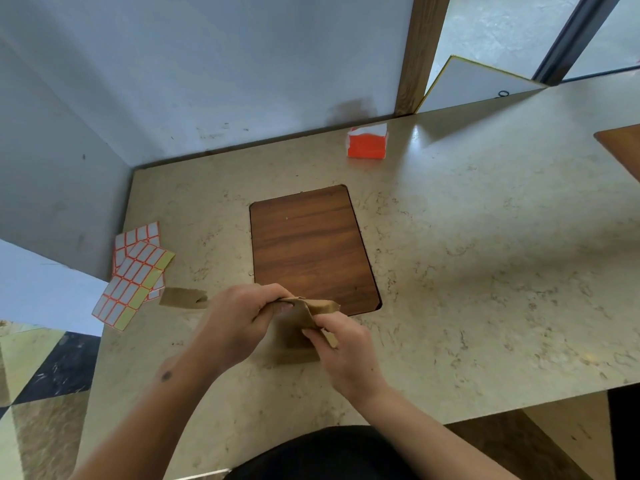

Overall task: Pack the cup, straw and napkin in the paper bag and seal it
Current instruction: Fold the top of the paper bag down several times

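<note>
Head view: marbled worktop (485, 271), wood-grain inset panel (311, 247) dead centre. Brown paper bag (298, 336) at 6 o'clock of the panel, near the worktop's front edge, standing on the surface with its top gathered between both hands. Left hand (239, 320) closed on the bag's top from 9 o'clock; right hand (341, 344) pinching the top fold from 3 o'clock, flap end poking out toward the panel. Sticker sheets (136, 275), white labels with red borders, fanned at 9 o'clock near the worktop's left edge. A loose scrap of brown paper (181, 298) lies just beside them, between the sheets and the left hand. Small red-and-white carton (367, 142) at 12 o'clock against the wall.

Status, my read: no cup, straw or napkin visible anywhere on the worktop, so likely already inside the bag, though I can't see its contents. Top is being folded over. No sticker on the bag yet as far as visible. Left: finish the fold, peel a label, stick it across the flap.
</note>
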